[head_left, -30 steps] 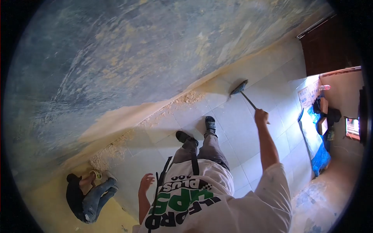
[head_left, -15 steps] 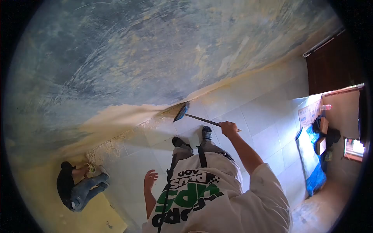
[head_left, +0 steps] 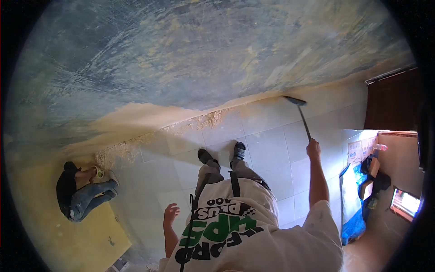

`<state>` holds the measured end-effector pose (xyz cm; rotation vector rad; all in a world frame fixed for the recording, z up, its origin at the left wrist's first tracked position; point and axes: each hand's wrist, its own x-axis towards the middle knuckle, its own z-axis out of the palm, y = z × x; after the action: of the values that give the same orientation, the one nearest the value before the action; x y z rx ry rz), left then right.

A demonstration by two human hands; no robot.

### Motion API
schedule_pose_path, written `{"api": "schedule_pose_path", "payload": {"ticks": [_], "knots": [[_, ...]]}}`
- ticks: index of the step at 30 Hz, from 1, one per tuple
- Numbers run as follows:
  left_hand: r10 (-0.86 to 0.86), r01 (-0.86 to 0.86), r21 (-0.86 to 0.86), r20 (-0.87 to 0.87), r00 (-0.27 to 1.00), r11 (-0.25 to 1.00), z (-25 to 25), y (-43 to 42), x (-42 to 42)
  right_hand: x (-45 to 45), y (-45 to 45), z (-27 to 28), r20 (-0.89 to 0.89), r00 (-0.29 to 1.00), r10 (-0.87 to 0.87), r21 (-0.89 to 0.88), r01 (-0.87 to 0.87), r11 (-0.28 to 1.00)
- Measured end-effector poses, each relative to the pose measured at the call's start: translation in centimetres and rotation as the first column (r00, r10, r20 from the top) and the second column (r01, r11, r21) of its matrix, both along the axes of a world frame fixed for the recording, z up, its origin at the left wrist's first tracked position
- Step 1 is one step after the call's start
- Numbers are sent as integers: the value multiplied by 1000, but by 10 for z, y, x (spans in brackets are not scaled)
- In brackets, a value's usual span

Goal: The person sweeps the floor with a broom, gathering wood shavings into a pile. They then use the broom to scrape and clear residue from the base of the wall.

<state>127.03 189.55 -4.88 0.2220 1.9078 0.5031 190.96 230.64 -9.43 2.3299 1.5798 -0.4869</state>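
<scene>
My right hand [head_left: 313, 148] is closed around the handle of a broom [head_left: 304, 121], with the arm stretched out to the right. The broom's dark head [head_left: 296, 100] is on the tiled floor close to the foot of the wall. My left hand [head_left: 171, 213] hangs beside my body, holding nothing, its fingers loosely bent and apart. Crumbly beige debris [head_left: 210, 119] lies on the floor along the wall, in front of my feet.
The patchy grey-blue wall [head_left: 181, 54] runs across the front. A person [head_left: 79, 190] crouches by the wall at the left with a small tub [head_left: 99, 172]. At the right are a dark brown panel [head_left: 392, 102], boxes [head_left: 360, 152] and blue sheeting [head_left: 353, 224].
My right hand has swung the broom away to the right along the wall's foot. Debris where the broom head was is now uncovered. My left hand stays low at my side.
</scene>
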Motion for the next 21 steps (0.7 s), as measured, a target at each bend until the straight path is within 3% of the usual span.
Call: {"api": "schedule_pose_path", "payload": {"ticks": [3,7,8,9,11,12,14,17,19,21], "knots": [[-116,116,-45,-3,993,992,19,-11,11,-20,17,-83,-66,977,-201,82,206,975],[-142,141,-49,-22,990,989,40,-20,13,-109,17,-114,-138,957,-254,96,268,959],[-155,153,-54,-33,987,987,45,-15,16,-130,11,-126,-146,979,-145,45,153,987],[-165,162,-52,-46,985,985,48,-9,19,-150,-5,-160,-19,995,94,56,-93,994],[-165,164,-11,-41,986,986,44,-4,17,-206,-28,-119,-172,978,115,-13,-119,993],[-161,162,26,-24,987,987,42,0,16,-224,-39,-106,-262,964,47,-115,-79,990],[-161,162,46,-28,987,986,31,11,16,-237,-60,-81,-303,946,113,-140,-161,977],[-84,82,24,98,992,996,11,25,18,-218,-58,-46,-363,894,263,-140,-331,933],[-238,238,2,19,971,971,11,54,29,-194,-55,-27,-390,862,323,-154,-406,901],[-199,196,40,100,975,980,-9,59,19,-170,-57,0,-424,873,242,-128,-322,938]]}}
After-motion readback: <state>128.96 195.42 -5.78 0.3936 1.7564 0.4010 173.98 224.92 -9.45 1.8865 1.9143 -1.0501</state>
